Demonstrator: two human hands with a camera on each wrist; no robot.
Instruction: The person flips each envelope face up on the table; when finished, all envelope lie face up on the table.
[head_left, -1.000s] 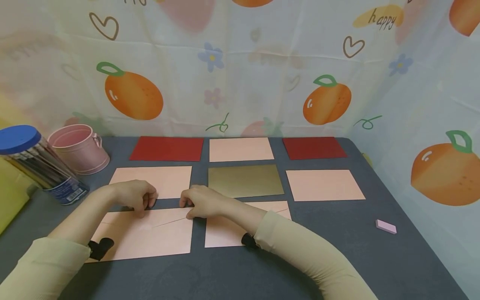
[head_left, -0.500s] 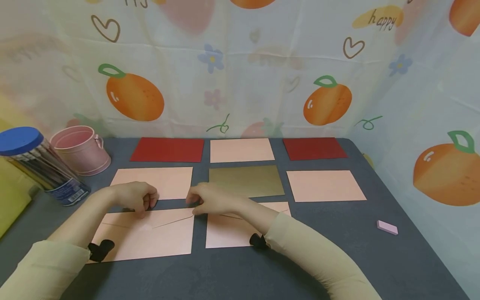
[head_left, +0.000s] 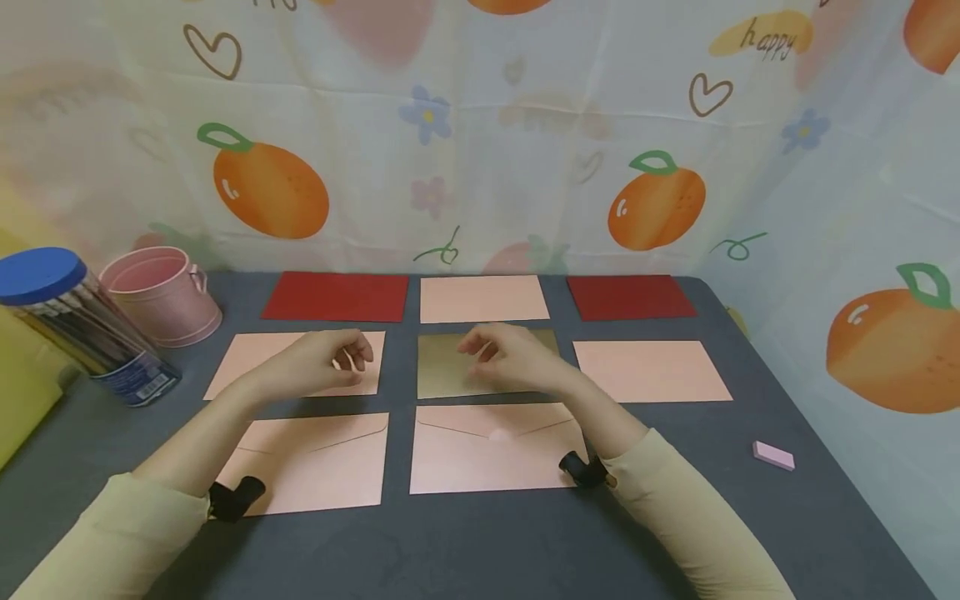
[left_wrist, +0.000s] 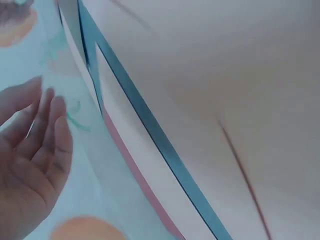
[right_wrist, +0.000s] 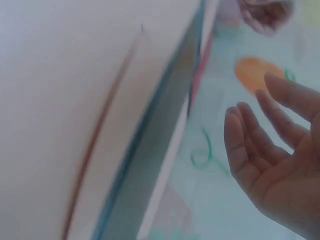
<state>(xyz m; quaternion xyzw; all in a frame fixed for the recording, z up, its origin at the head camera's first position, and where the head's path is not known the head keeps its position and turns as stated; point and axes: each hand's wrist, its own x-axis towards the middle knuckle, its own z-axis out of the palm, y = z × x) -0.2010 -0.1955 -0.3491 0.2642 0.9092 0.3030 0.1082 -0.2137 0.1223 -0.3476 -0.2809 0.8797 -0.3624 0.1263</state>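
Note:
My left hand hangs loosely curled over the pale pink sheet in the middle row, holding nothing. My right hand, fingers relaxed and bent, is above the gold sheet and partly hides it. Nearer to me lie two pale pink envelopes with their V-shaped flaps facing up: a left envelope and a right envelope. My left forearm covers part of the left envelope. Both wrist views show bare palms, the left hand and the right hand, with spread fingers.
A red sheet, a pink sheet and another red sheet form the back row. A pink sheet and an eraser-like pink block lie right. A pink bucket and a blue-lidded pencil jar stand left.
Both hands have come up off the front left envelope. The left hand moved forward and a little right; the right hand moved forward and right, over the gold sheet.

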